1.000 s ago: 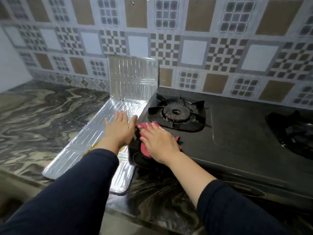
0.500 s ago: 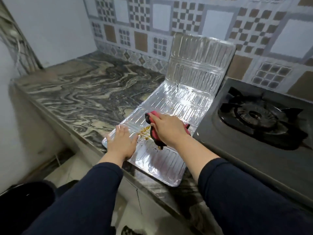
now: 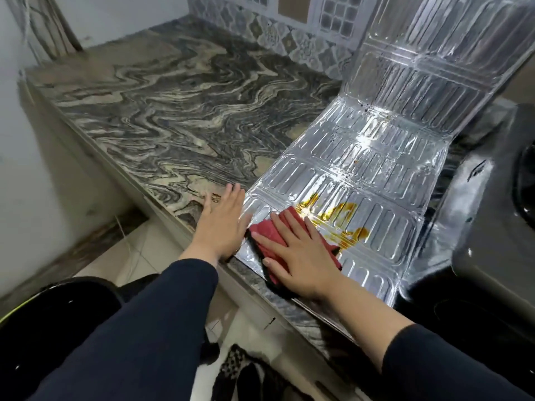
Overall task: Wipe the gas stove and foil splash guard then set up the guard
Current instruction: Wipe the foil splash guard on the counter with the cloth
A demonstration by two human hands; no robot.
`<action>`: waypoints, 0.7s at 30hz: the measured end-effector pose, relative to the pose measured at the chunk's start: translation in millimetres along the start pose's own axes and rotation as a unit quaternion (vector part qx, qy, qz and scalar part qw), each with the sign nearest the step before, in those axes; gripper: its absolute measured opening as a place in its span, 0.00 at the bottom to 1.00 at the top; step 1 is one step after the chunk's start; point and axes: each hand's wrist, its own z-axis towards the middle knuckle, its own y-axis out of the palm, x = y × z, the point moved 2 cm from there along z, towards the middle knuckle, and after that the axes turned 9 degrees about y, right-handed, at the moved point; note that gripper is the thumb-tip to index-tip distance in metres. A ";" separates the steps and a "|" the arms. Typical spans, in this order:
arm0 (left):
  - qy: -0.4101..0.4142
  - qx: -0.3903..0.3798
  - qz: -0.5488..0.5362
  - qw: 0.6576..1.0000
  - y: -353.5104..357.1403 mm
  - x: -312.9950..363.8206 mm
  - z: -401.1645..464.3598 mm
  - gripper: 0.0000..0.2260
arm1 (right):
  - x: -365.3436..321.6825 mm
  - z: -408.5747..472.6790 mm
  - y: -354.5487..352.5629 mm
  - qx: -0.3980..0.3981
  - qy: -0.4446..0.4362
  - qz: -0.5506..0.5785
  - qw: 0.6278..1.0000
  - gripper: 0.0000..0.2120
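Observation:
The foil splash guard (image 3: 373, 157) lies flat on the marble counter, its far panel bent up against the tiled wall. A yellow-brown grease stain (image 3: 333, 212) marks its near panel. My right hand (image 3: 298, 253) presses a red cloth (image 3: 267, 231) flat on the guard's near left corner, just short of the stain. My left hand (image 3: 223, 224) rests palm down with fingers spread, on the counter at the guard's left edge. The black gas stove (image 3: 492, 204) sits at the right, mostly cut off by the frame.
The marble counter (image 3: 173, 117) stretches left and back to a white wall and patterned tiles (image 3: 289, 33). Its front edge drops to a tiled floor, where a black round container (image 3: 52, 319) stands at lower left and dark patterned items lie below.
My right hand and the cloth left the stove, went to the guard's stained panel, then slid toward its near left corner. My left hand shifted to the guard's left edge. The view swung left.

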 end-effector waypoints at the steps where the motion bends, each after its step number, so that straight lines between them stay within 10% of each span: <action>1: 0.007 0.005 -0.005 1.000 2.7 -0.7 0.9 0.27 | -2.4 1.1 2.0 0.005 0.006 0.002 1.000 0.25; 21: 0.002 0.026 0.018 0.999 14.5 -9.6 8.7 0.26 | 102.0 155.5 -24.0 -0.007 0.320 0.003 0.947 0.26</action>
